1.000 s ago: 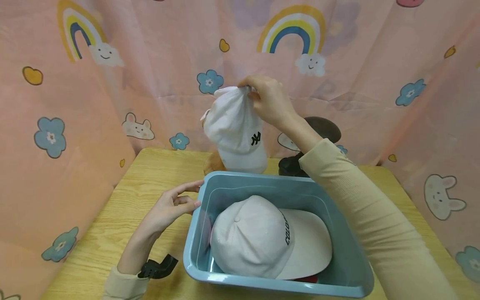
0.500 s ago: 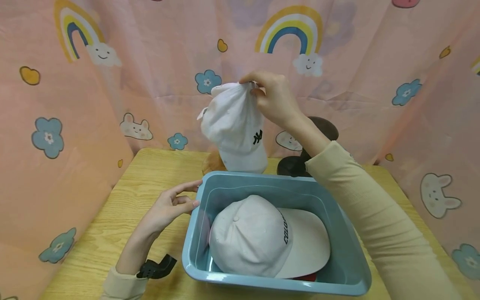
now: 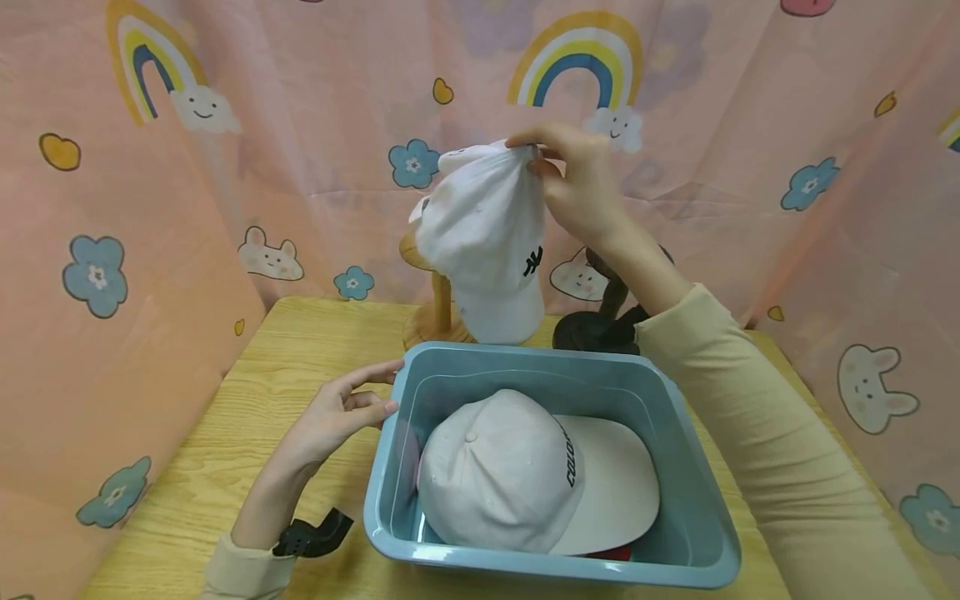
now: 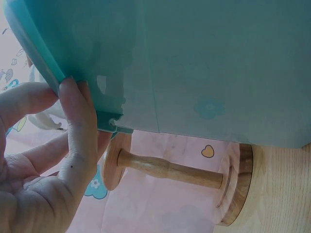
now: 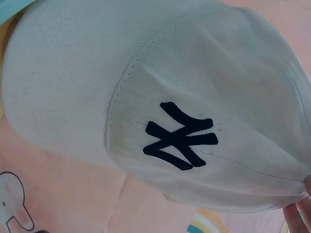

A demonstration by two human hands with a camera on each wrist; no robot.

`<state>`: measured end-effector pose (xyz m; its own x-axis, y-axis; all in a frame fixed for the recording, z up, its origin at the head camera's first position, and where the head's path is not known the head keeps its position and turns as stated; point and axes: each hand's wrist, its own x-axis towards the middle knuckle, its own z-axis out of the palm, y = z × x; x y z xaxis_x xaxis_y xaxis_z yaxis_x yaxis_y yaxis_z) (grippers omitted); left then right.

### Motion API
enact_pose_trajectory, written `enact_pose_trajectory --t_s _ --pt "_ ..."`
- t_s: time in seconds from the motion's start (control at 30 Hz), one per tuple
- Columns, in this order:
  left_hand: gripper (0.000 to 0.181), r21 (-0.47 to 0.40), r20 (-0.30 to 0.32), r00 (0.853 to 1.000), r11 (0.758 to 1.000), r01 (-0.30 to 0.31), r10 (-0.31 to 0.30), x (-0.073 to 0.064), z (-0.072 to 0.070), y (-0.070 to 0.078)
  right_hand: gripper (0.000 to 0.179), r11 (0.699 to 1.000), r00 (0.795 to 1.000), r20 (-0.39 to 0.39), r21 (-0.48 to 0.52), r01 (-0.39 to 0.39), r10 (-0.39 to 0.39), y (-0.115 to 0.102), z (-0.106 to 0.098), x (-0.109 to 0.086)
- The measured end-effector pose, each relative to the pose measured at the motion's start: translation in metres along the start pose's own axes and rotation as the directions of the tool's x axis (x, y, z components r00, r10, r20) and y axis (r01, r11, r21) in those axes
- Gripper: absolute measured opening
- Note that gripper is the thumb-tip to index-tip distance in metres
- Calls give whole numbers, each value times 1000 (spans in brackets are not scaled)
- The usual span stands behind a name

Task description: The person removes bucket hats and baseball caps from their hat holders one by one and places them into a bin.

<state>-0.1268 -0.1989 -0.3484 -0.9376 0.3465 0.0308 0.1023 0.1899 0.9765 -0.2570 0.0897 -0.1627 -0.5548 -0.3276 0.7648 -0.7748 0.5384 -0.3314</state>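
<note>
A white baseball cap (image 3: 487,225) with a black NY emblem hangs from my right hand (image 3: 581,179), which pinches the top of its crown. Its brim points down behind the basin, and the emblem fills the middle of the right wrist view. With thumb and fingers my left hand (image 3: 337,412) grips the left rim of a blue plastic basin (image 3: 525,357). Inside the basin lies a second, off-white cap (image 3: 498,475) with dark lettering, brim to the right. A bit of red (image 3: 611,553) shows under that brim. Just left of the held cap stands a wooden hat stand (image 3: 442,304), partly covered by it.
A dark brown stand (image 3: 592,329) is at the back right, partly hidden by my right forearm. The basin rests on a light wooden table (image 3: 300,350). Pink printed cloth (image 3: 322,167) encloses the back and sides. A black strap (image 3: 311,537) is on my left wrist.
My right hand has moved up and to the right with the cap, lifting it off the wooden hat stand, whose top and post now show. The left hand stays at the basin rim.
</note>
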Motion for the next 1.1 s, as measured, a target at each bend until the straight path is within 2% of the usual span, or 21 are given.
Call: enact_pose_trajectory --t_s 0.2,0.6,0.87,1.1 --pt "55 20 -11 1000 1000 7 -7 -1 -1 1 28 999 997 -78 -31 25 -27 1 -10 0" --pt "56 23 -6 1000 1000 -6 6 -1 0 0 28 997 992 -98 -23 73 -75 -3 -29 -7" --pt "56 25 -5 1000 1000 -7 7 1 1 -2 26 990 985 -96 -11 144 -144 -9 -40 -16" --pt "55 25 -5 1000 1000 -8 8 1 2 -1 22 974 973 -61 25 225 -223 -11 -54 -27"
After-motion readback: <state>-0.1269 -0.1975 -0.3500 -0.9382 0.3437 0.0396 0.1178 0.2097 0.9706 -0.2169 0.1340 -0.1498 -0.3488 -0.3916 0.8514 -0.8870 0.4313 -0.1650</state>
